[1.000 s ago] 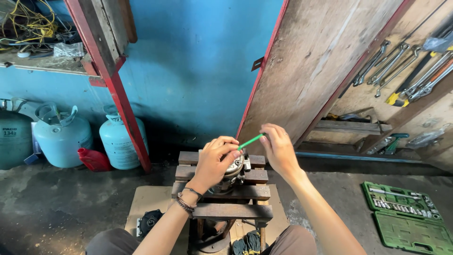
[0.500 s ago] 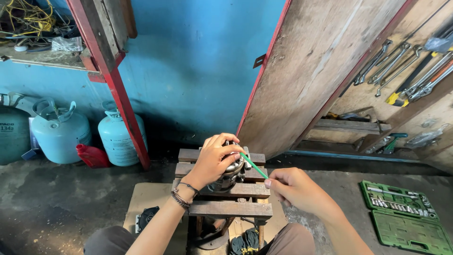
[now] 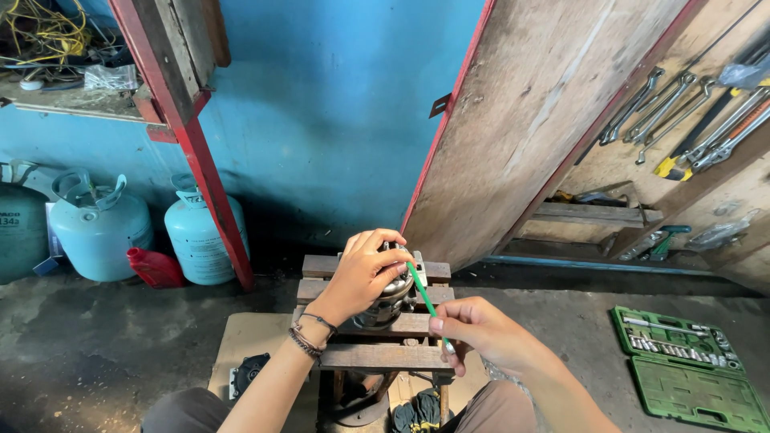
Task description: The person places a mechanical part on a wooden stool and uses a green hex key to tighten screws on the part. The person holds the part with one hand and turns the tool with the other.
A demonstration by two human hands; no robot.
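Comparing with half a second earlier, the right hand (image 3: pixel 481 333) has drawn slightly nearer and lower, still pinching the green cable tie (image 3: pixel 425 301) between thumb and fingers, so the tie now slants from the metal part (image 3: pixel 391 290) down toward the near right. The left hand (image 3: pixel 362 273) remains cupped over that round metal part, fingers curled around its top, holding it on the slatted wooden stool (image 3: pixel 377 357) at centre. One second earlier the right hand was raised to the far right of the part. On the floor at the near right, an open green tool case (image 3: pixel 690 365) holds rows of sockets in its far half. At the far left stand two pale blue gas cylinders (image 3: pixel 100 232) against the blue wall (image 3: pixel 321 120), a red bottle (image 3: pixel 156 269) between them.
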